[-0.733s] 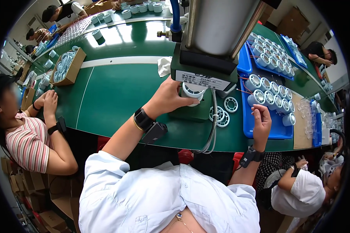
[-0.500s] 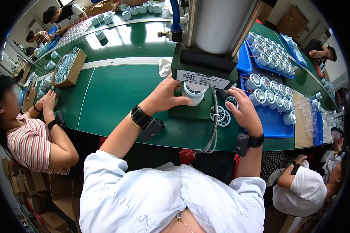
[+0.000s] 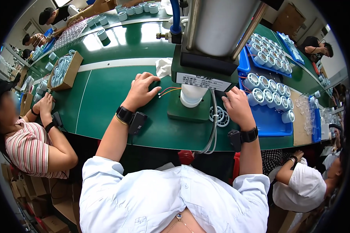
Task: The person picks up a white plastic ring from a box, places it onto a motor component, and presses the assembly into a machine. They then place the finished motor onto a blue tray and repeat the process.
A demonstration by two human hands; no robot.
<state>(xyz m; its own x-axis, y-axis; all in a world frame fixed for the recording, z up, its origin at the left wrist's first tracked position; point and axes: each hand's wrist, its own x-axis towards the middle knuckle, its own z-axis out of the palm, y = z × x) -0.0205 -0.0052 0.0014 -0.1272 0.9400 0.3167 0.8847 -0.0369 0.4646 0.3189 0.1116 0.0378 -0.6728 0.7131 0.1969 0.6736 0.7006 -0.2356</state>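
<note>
Holding pale cylinders (image 3: 257, 97): one blue tray (image 3: 274, 127).

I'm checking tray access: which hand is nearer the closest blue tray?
Right: the right hand is by the left edge of the blue tray; the left hand is farther off, left of the press.

A white label (image 3: 203, 81) fronts the press (image 3: 217, 33); dark print in rows.

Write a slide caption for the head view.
Left hand near the colored wires of a white cylindrical part under a press; right hand near white rings.
</note>
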